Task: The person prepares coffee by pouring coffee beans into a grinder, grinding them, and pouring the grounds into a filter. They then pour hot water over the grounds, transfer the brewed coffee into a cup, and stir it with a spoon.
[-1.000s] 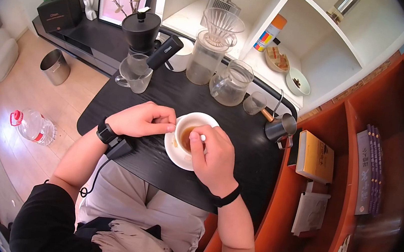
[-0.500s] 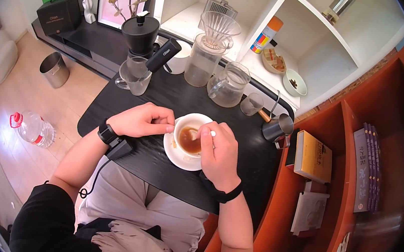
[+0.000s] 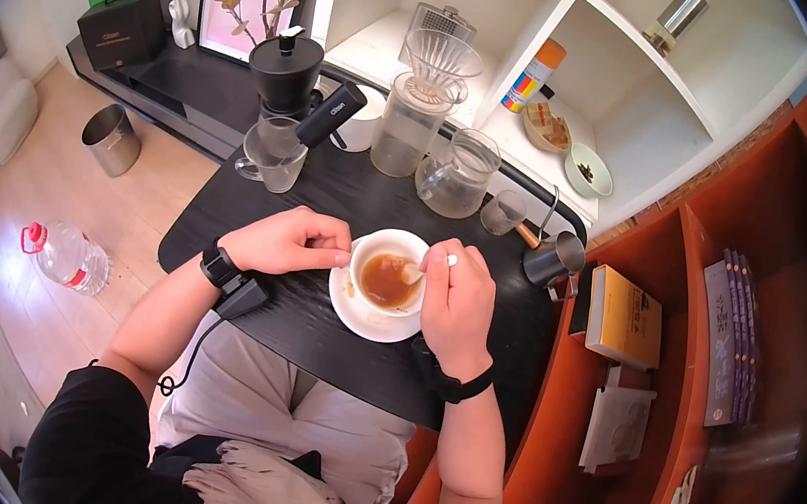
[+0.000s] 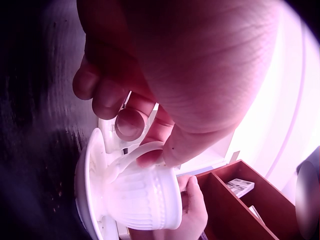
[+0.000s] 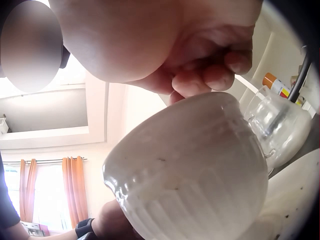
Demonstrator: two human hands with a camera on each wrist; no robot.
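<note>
A white ribbed cup (image 4: 142, 197) with brown liquid (image 3: 385, 284) stands on a white saucer (image 3: 351, 314) at the middle of the black table. In the left wrist view, my left hand (image 3: 292, 240) pinches the cup's handle (image 4: 135, 156) between thumb and finger. My right hand (image 3: 459, 304), over the cup's right rim, pinches a white spoon (image 3: 411, 272) whose bowl dips into the liquid. Seen from the right wrist, curled fingers (image 5: 192, 82) sit just above the rim, and the cup wall hides the spoon.
Behind the cup stand a glass mug (image 3: 280, 166), a black grinder (image 3: 285, 66), a glass dripper (image 3: 440, 60) on a jar, a glass server (image 3: 454, 183), a small glass (image 3: 504, 213) and a metal pitcher (image 3: 554, 258). A wooden bookshelf (image 3: 545, 411) borders the table's right side.
My right hand has shifted right with the spoon, from over the cup's middle to its right rim, uncovering more of the liquid. The left hand has stayed at the handle.
</note>
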